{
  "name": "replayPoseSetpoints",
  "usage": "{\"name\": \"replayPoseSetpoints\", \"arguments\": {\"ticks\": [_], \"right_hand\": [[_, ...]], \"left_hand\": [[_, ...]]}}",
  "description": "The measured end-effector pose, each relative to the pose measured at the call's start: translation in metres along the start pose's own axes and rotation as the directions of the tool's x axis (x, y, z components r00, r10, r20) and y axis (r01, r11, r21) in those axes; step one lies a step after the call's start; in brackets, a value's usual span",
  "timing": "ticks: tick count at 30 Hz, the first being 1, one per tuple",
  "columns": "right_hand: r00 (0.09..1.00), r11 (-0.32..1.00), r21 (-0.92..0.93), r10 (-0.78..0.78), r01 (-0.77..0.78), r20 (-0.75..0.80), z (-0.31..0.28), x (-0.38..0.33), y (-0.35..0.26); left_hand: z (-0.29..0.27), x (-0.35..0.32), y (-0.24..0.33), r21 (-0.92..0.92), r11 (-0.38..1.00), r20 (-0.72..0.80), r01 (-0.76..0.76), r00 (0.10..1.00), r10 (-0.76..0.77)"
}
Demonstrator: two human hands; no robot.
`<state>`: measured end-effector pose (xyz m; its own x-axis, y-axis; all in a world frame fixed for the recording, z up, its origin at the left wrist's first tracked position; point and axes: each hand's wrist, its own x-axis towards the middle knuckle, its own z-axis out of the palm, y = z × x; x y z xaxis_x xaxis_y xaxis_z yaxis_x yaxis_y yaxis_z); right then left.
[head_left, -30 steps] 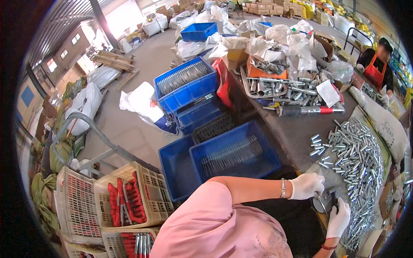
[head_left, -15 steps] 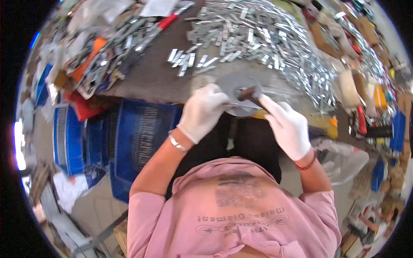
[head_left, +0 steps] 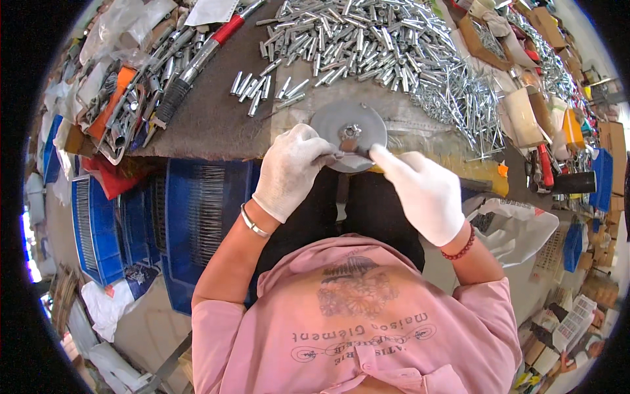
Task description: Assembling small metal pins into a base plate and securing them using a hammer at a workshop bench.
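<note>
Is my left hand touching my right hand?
Apart: the head view shows part of the grey disc in the gap between the left hand's fingertips and the right hand's.

The bench (head_left: 216,118) has a dark top, partly covered by a pale sheet (head_left: 407,113). A wide heap of silver metal pins (head_left: 361,43) spreads over it, a few loose pins (head_left: 251,88) just left. A round grey disc (head_left: 326,121) sits by the near edge; a red-banded bar (head_left: 199,60) lies leftward.
</note>
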<state>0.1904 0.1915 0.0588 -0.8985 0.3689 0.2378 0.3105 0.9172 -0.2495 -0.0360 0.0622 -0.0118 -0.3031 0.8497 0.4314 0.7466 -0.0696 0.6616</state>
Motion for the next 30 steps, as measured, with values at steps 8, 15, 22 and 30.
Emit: {"name": "replayPoseSetpoints", "arguments": {"ticks": [8, 15, 22, 30], "right_hand": [[0.999, 0.999, 0.029, -0.026, 0.026, -0.019, 0.01, 0.017, -0.001], [0.986, 0.937, 0.308, 0.153, -0.165, 0.063, 0.012, 0.027, 0.021], [0.992, 0.999, 0.024, -0.025, 0.028, -0.121, 0.041, 0.027, 0.021], [0.975, 0.891, 0.404, 0.154, -0.207, 0.161, 0.059, 0.011, 0.028]], "left_hand": [[-0.014, 0.006, -0.008, 0.022, 1.0, -0.021, 0.0, 1.0, 0.0], [0.02, -0.003, -0.023, -0.046, 0.994, -0.055, -0.1, 0.994, 0.097], [0.012, -0.013, -0.013, -0.071, 0.997, -0.083, 0.02, 0.996, -0.026], [0.009, -0.006, -0.014, -0.098, 0.995, -0.075, 0.018, 0.997, -0.025]]}}
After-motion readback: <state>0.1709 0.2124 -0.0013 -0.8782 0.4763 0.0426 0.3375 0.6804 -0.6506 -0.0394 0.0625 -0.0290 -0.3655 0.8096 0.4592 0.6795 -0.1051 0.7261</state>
